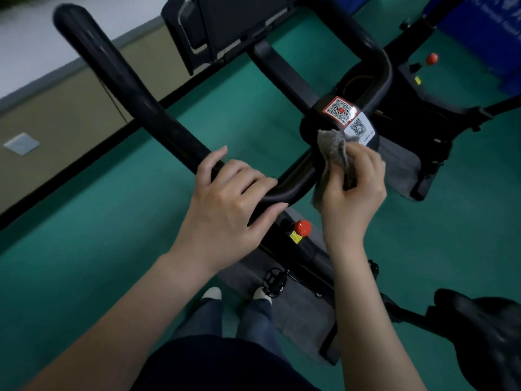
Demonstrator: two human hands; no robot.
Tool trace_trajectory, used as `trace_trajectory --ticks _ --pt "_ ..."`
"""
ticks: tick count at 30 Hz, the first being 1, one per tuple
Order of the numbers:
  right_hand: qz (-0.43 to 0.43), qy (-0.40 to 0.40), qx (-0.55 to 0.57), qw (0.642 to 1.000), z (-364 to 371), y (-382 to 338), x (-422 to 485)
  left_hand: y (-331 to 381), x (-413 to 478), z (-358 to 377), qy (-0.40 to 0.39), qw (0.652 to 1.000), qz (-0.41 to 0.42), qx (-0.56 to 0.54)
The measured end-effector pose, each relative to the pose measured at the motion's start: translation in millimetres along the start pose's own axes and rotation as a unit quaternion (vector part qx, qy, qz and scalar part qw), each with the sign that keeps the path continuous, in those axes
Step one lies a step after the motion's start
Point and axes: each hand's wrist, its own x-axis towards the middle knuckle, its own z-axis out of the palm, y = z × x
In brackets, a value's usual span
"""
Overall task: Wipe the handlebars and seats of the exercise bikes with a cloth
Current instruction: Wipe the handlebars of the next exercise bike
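A black exercise-bike handlebar (pixel 124 83) runs from upper left down to the centre and loops back up on the right. My left hand (pixel 225 198) grips the bar at its near bend, fingers curled over the top. My right hand (pixel 355 187) holds a crumpled grey cloth (pixel 332 150) against the bar's centre, just below two QR-code stickers (pixel 349 115). The black seat (pixel 485 331) of the bike sits at the lower right, blurred.
A dark console screen (pixel 225 26) stands at the top centre. A red knob (pixel 302 227) sits on the frame below the bar; a second bike with a red knob (pixel 431 58) is at upper right. Green floor (pixel 84 235) lies all around, a wall at left.
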Motion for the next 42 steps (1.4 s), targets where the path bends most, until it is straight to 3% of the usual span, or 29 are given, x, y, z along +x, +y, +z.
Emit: trace_trajectory --ticks 4,8,12,18,23,27,34,38,42 --pt "-0.046 -0.042 0.023 0.998 -5.3 -1.6 -1.6 12.4 3.0 5.7 0.009 0.999 -0.037 0.018" --pt "-0.128 -0.175 0.002 0.976 -15.8 4.2 17.4 22.3 3.8 12.1 0.016 0.997 -0.063 0.032" --pt "-0.149 -0.264 -0.048 0.952 -16.4 3.4 56.2 27.8 3.2 14.7 0.031 0.995 -0.085 0.037" --pt "-0.262 -0.445 -0.085 0.852 -11.7 -13.8 75.6 35.0 0.1 17.2 0.052 0.992 -0.108 0.043" --pt "-0.305 -0.448 -0.175 0.822 -0.6 -18.8 94.0 36.3 -2.7 18.8 0.059 0.99 -0.12 0.041" --pt "-0.285 -0.499 -0.12 0.81 -2.3 -27.8 77.9 36.7 -3.1 20.1 0.065 0.988 -0.13 0.049" --pt "-0.235 -0.434 -0.114 0.862 -5.9 -22.1 84.5 37.2 -3.9 18.7 0.069 0.988 -0.13 0.048" --pt "-0.23 -0.486 -0.097 0.837 -6.6 -28.4 76.6 37.1 -3.7 17.9 0.07 0.988 -0.129 0.052" --pt "-0.234 -0.465 -0.137 0.843 -2.3 -27.0 86.4 34.5 -5.2 14.2 0.071 0.987 -0.135 0.059"
